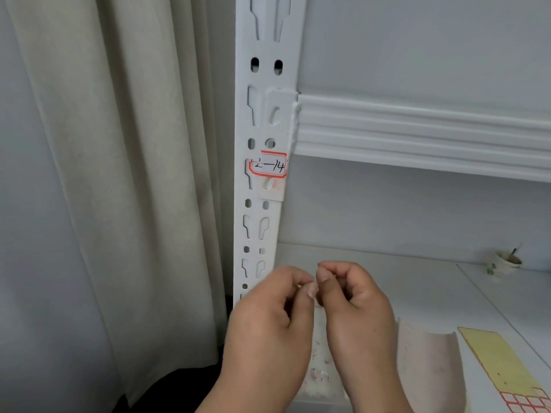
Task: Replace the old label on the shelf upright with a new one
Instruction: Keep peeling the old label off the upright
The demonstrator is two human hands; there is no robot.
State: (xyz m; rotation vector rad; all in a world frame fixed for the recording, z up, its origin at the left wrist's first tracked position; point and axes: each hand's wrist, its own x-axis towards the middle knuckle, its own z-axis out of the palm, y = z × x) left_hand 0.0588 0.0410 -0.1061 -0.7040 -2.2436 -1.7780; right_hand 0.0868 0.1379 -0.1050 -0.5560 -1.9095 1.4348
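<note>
Both hands, left hand [268, 317] and right hand [354, 308], are curled fingertip to fingertip; what is pinched cannot be told. Label [267, 167] is stuck on upright [258, 204] above them, slightly leftward, nearer the left hand.

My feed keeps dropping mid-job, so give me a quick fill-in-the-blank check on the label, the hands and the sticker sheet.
1. The label on the shelf upright has a border coloured ____.
2. The text on it ends in the number ____.
3. The left hand and right hand meet at their fingertips ____ the label.
4. The sticker sheet lies to the ____ of both hands.

Missing words: red; 14; below; right
</note>
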